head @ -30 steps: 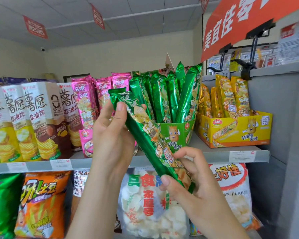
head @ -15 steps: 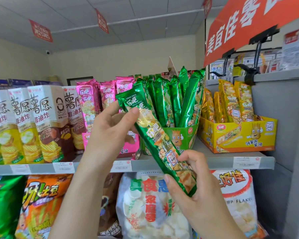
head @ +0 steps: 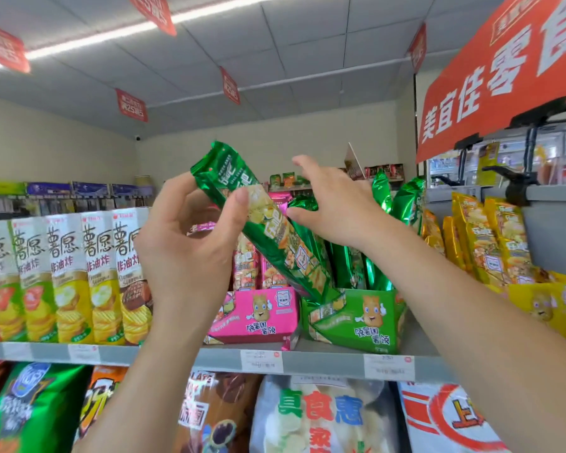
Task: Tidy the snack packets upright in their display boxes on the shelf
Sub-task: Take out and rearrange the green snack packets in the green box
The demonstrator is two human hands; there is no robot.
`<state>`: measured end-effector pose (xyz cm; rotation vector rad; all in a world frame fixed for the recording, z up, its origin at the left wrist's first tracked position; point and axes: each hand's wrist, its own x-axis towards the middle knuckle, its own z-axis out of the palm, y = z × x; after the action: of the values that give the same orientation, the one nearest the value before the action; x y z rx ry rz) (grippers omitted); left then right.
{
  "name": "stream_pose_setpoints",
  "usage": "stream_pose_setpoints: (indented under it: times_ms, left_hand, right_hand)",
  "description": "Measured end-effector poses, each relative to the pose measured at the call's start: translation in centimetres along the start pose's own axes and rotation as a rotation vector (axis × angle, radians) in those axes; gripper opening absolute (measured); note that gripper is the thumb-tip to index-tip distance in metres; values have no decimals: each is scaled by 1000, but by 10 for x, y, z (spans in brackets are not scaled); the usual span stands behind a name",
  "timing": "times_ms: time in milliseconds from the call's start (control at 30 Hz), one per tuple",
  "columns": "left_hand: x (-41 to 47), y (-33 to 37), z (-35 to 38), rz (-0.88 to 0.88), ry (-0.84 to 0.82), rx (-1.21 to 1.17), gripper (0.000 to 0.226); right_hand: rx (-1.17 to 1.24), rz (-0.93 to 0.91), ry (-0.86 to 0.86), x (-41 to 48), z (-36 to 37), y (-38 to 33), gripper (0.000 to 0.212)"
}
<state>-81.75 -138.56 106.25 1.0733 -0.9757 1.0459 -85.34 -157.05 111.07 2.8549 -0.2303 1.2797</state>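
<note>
Item one: a single green snack packet [head: 272, 233], foil, tilted with its top to the left. Its lower end sits in the left front corner of the green display box [head: 356, 318]. Our left hand [head: 190, 253] pinches its upper part, thumb on the printed face and the other fingers curled behind. Our right hand [head: 337, 207] hovers over the box with fingers spread, holding nothing; we cannot tell whether the thumb touches a packet.

Display boxes on the shelf [head: 177, 354]: three, side by side. They are the pink display box [head: 258, 318], the green one and the yellow display box [head: 556, 299], which is cut off at the right edge. Each bears a cartoon potato figure; the characters beneath are too small to read with certainty.

Standing green packets [head: 409, 201]: at least four, the rest hidden by our right hand and wrist.
Pink packets [head: 247, 263]: two in sight, others behind the left hand.
Yellow packets [head: 500, 230]: about four, overlapping.

Cartons [head: 62, 276] marked 薯愿 非油炸: five, the leftmost cropped.

Overhead: one orange banner [head: 490, 89] reading 美宜佳零, its last character cut off. Five red hanging signs [head: 131, 105], with only "25" legible.
Price labels [head: 262, 361]: three, print blurred.
Below the shelf: a white bag [head: 321, 410] reading 真食惠.
</note>
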Motion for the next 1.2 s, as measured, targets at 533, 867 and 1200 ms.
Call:
stream_pose_setpoints:
  times_ms: [533, 867, 1200]
  left_hand:
    - [39, 17, 63, 96, -110, 191, 25]
    - [32, 2, 78, 106, -228, 348, 28]
    - [30, -7, 93, 173, -450, 644, 36]
  right_hand:
    - [-58, -6, -88, -17, -28, 67, 35]
    - [-114, -67, -123, -17, -30, 68, 34]
    - [-189, -113, -1, -27, -25, 67, 35]
